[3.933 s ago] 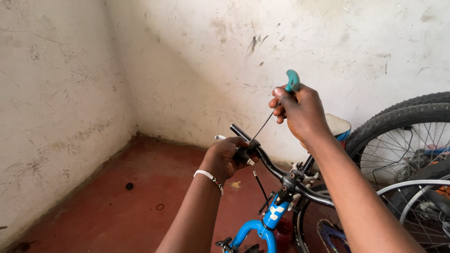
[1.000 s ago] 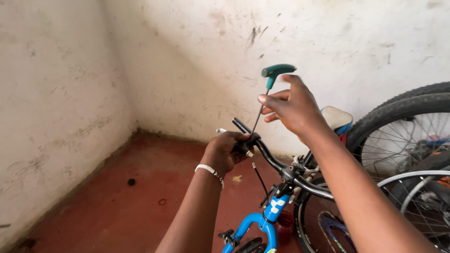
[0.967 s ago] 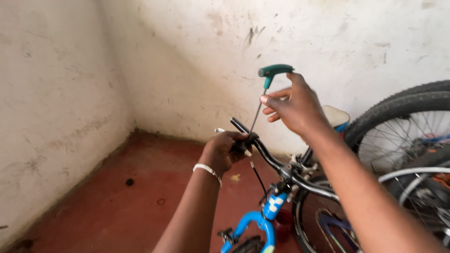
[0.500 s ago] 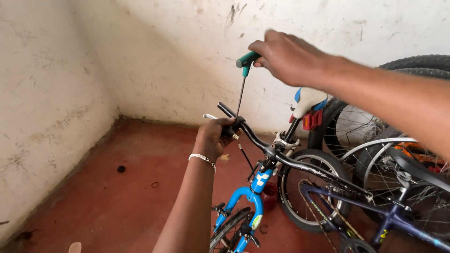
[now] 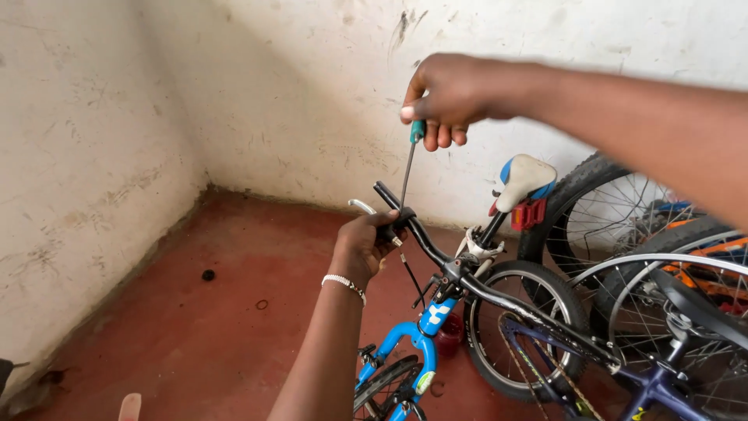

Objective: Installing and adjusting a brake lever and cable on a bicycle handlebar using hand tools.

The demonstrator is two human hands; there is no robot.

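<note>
With left hand [image 5: 365, 243] clenching the small blue bicycle's black handlebar [image 5: 413, 228], right hand [image 5: 444, 95] is gripping the teal-handled long-shaft key [image 5: 408, 168], best kept upright and seated.

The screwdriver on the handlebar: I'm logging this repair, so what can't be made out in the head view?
- Screwdriver tip and the fastener: hidden behind the left hand on the handlebar.
- Screwdriver handle: mostly covered by the right hand.
- Blue bicycle front wheel: cut off by the bottom edge.
- Bicycles at right: cut off by the right edge.
</note>
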